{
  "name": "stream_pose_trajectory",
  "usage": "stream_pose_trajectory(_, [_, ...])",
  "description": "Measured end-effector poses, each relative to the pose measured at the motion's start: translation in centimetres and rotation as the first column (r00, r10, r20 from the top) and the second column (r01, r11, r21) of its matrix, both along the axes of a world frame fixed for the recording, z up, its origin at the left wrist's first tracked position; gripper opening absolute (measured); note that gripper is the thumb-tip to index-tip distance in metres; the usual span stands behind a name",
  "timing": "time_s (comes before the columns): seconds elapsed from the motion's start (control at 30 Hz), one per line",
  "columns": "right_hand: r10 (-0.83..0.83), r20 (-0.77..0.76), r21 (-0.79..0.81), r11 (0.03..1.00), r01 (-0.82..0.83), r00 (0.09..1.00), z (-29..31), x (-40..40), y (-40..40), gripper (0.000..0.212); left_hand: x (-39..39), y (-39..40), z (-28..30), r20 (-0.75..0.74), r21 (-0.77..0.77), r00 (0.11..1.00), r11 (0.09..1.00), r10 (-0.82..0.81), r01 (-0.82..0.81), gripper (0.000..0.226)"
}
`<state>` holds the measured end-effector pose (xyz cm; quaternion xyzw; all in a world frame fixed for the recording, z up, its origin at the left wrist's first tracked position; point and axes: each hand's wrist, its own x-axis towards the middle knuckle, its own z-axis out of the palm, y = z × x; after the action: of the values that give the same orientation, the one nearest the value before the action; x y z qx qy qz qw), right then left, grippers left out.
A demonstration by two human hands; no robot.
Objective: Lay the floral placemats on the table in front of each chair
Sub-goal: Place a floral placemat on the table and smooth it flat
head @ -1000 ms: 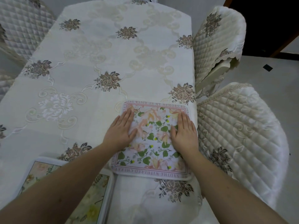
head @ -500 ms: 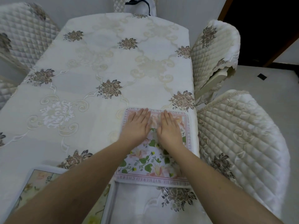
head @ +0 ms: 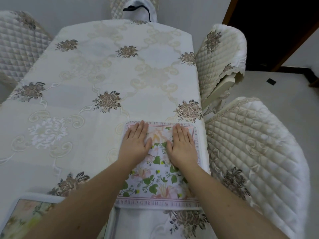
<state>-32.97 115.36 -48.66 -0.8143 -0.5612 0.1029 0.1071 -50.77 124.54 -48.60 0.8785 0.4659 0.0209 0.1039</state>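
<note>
A floral placemat (head: 158,181) with pink flowers, green leaves and a lettered border lies flat near the table's right edge, in front of the near right quilted chair (head: 255,152). My left hand (head: 135,142) presses flat on its far left part, fingers straight. My right hand (head: 182,144) presses flat on its far right part, fingers straight too. A second floral placemat (head: 25,219) lies at the near left corner, partly hidden by my left forearm.
The table (head: 103,80) wears a cream embroidered cloth. Quilted chairs stand around it: one at the far right (head: 219,54), one at the far left (head: 15,45), one at the far end (head: 136,7). A dark doorway (head: 276,31) opens at the upper right.
My hands slid together toward the mat's far edge, then spread apart along it. The mat stays flat in the same place.
</note>
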Motion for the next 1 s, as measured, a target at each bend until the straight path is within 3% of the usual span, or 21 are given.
stream_pose_trajectory(0.43, [-0.07, -0.037, -0.028, 0.997, 0.069, 0.997, 0.5, -3.0, -5.7, 0.06, -3.5, -6.7, 0.3, -0.027, 0.009, 1.0, 1.0, -0.01, 0.011, 0.068])
stream_pose_trajectory(0.8, [0.013, 0.007, -0.083, 0.996, -0.012, 1.0, 1.1, -6.2, -12.1, 0.059, -5.8, -12.1, 0.4, -0.106, -0.05, 0.964, 0.97, -0.242, 0.238, 0.073])
stream_pose_trajectory(1.0, [-0.026, 0.044, -0.138, 0.99, 0.032, 0.999, 1.1, -7.2, -14.3, 0.059, -6.7, -13.1, 1.1, -0.123, -0.079, 0.961, 0.968, -0.246, 0.237, 0.077])
